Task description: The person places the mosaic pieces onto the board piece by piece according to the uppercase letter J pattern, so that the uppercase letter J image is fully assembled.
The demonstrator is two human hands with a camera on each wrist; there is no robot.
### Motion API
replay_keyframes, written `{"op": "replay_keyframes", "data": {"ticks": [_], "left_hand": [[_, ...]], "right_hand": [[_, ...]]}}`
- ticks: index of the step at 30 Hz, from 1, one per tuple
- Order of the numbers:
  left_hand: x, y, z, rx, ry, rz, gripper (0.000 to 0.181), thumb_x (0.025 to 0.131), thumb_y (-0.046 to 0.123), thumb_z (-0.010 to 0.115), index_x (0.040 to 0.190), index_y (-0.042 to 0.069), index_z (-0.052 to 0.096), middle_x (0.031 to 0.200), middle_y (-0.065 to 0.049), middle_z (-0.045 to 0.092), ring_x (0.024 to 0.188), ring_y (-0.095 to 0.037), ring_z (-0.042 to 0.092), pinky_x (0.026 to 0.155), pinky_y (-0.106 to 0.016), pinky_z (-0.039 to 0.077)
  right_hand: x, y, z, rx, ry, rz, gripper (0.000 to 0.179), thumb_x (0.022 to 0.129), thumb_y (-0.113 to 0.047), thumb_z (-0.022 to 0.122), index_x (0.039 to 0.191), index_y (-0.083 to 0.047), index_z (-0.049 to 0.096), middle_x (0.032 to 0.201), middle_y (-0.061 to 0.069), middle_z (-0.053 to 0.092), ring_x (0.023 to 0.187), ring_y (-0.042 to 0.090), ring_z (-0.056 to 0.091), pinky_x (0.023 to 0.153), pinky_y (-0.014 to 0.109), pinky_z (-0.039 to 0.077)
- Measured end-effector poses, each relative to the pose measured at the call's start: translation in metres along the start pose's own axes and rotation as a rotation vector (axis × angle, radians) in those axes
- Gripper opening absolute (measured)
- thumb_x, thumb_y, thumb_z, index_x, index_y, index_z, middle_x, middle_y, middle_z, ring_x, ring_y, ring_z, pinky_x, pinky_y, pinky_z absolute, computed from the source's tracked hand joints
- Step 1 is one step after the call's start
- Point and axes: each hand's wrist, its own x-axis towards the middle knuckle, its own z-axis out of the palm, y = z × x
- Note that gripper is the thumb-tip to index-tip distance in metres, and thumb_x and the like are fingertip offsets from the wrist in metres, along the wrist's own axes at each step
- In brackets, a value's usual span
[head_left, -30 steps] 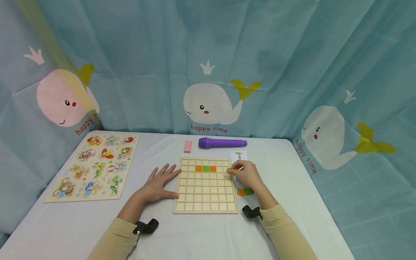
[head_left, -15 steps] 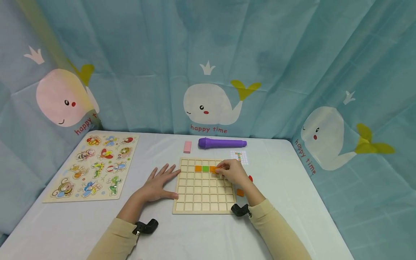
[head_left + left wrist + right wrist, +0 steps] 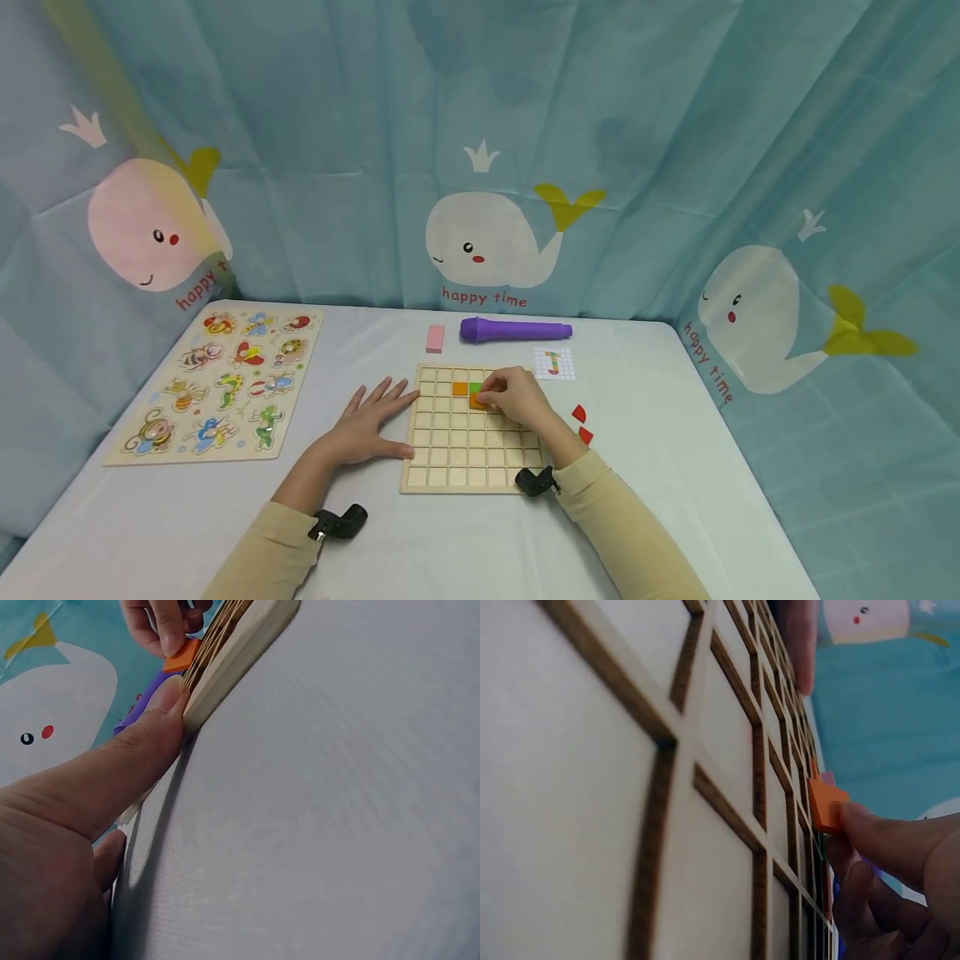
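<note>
A wooden grid board [image 3: 475, 457] lies in the middle of the table. My left hand [image 3: 367, 429] is spread flat beside it, with fingertips and thumb [image 3: 154, 720] at its left edge. Over the upper rows, my right hand [image 3: 513, 398] pinches an orange square tile [image 3: 477, 402] between thumb and fingers. In the right wrist view this orange tile [image 3: 826, 805] is tilted against the grid. Just above it in the head view, a green tile [image 3: 475, 387] sits in a cell, with another orange tile [image 3: 460, 388] to its left. The right hand hides the cells to the right.
Two red quarter-round pieces [image 3: 579, 413] lie right of the board, by the right forearm. Behind it are a patterned grid card [image 3: 555, 364], a purple toy microphone [image 3: 515, 330] and a pink block [image 3: 435, 339]. An insect picture puzzle [image 3: 217, 383] lies at the left.
My right hand has moved left from the board's right edge with the orange tile, now below the green tile. More of the card and the red pieces shows. The left hand stays put.
</note>
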Motion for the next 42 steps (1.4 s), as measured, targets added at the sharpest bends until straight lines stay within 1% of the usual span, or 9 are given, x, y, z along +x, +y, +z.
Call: {"op": "replay_keyframes", "data": {"ticks": [6, 11, 13, 17, 23, 27, 29, 34, 42], "left_hand": [[0.000, 0.000, 0.001, 0.002, 0.001, -0.005, 0.105, 0.070, 0.067, 0.080, 0.157, 0.025, 0.038, 0.168, -0.009, 0.023, 0.157, -0.038, 0.006, 0.124, -0.061, -0.007], [0.000, 0.000, 0.001, -0.004, 0.002, -0.004, 0.105, 0.071, 0.066, 0.080, 0.157, 0.024, 0.038, 0.168, -0.009, 0.023, 0.157, -0.038, 0.006, 0.124, -0.061, -0.007], [-0.001, 0.000, 0.002, -0.005, 0.002, -0.004, 0.104, 0.071, 0.065, 0.081, 0.157, 0.023, 0.039, 0.168, -0.010, 0.023, 0.157, -0.038, 0.006, 0.124, -0.061, -0.007], [-0.002, 0.000, 0.003, -0.004, 0.007, -0.006, 0.104, 0.071, 0.064, 0.081, 0.157, 0.023, 0.039, 0.168, -0.010, 0.024, 0.157, -0.039, 0.007, 0.124, -0.061, -0.006], [-0.001, -0.001, 0.002, -0.003, 0.008, -0.001, 0.105, 0.071, 0.065, 0.081, 0.157, 0.023, 0.039, 0.168, -0.009, 0.023, 0.157, -0.038, 0.007, 0.124, -0.061, -0.007], [-0.001, -0.002, 0.002, -0.001, 0.012, -0.007, 0.105, 0.070, 0.066, 0.081, 0.156, 0.023, 0.040, 0.168, -0.010, 0.024, 0.156, -0.039, 0.007, 0.124, -0.061, -0.006], [-0.001, -0.003, 0.002, 0.002, 0.013, -0.008, 0.105, 0.070, 0.066, 0.081, 0.157, 0.023, 0.040, 0.168, -0.009, 0.024, 0.157, -0.038, 0.007, 0.124, -0.061, -0.006], [0.001, -0.002, 0.002, 0.001, 0.011, 0.003, 0.105, 0.070, 0.066, 0.080, 0.157, 0.024, 0.039, 0.168, -0.009, 0.023, 0.157, -0.038, 0.006, 0.124, -0.061, -0.007], [0.000, -0.001, 0.002, 0.005, 0.008, 0.003, 0.105, 0.070, 0.065, 0.081, 0.157, 0.023, 0.039, 0.168, -0.010, 0.023, 0.156, -0.039, 0.007, 0.124, -0.062, -0.006]], "right_hand": [[0.000, -0.003, 0.001, -0.087, -0.021, 0.011, 0.008, 0.088, -0.030, 0.079, 0.083, -0.024, 0.076, 0.081, -0.009, 0.068, 0.073, 0.013, 0.060, 0.064, 0.030, 0.050], [0.000, -0.002, 0.003, -0.120, -0.022, 0.002, 0.009, 0.088, -0.029, 0.080, 0.084, -0.022, 0.075, 0.080, -0.007, 0.065, 0.073, 0.013, 0.056, 0.065, 0.029, 0.047], [0.000, -0.001, 0.003, -0.110, -0.020, 0.001, 0.009, 0.087, -0.029, 0.081, 0.084, -0.022, 0.075, 0.079, -0.007, 0.065, 0.073, 0.013, 0.055, 0.064, 0.029, 0.047], [-0.002, -0.001, -0.002, -0.047, -0.030, -0.005, 0.009, 0.087, -0.027, 0.081, 0.086, -0.021, 0.075, 0.079, -0.006, 0.067, 0.072, 0.014, 0.058, 0.062, 0.029, 0.049], [-0.010, -0.001, -0.017, 0.014, -0.011, -0.030, 0.016, 0.088, -0.022, 0.080, 0.099, -0.011, 0.076, 0.084, -0.003, 0.070, 0.073, 0.015, 0.063, 0.063, 0.030, 0.054], [-0.017, 0.001, -0.023, 0.034, 0.005, -0.014, 0.022, 0.089, -0.024, 0.079, 0.106, -0.009, 0.076, 0.090, -0.003, 0.070, 0.076, 0.014, 0.063, 0.067, 0.030, 0.055], [-0.021, 0.003, -0.027, 0.049, 0.011, 0.001, 0.022, 0.090, -0.023, 0.078, 0.107, -0.010, 0.075, 0.091, -0.002, 0.070, 0.076, 0.015, 0.063, 0.067, 0.030, 0.055], [-0.033, 0.014, -0.039, 0.037, 0.052, 0.032, 0.018, 0.091, -0.022, 0.077, 0.106, -0.011, 0.076, 0.090, -0.003, 0.071, 0.075, 0.015, 0.062, 0.067, 0.032, 0.055], [-0.049, 0.034, -0.059, 0.008, 0.094, 0.092, 0.021, 0.090, -0.021, 0.078, 0.108, -0.011, 0.076, 0.091, -0.003, 0.072, 0.075, 0.015, 0.061, 0.068, 0.030, 0.053]]}}
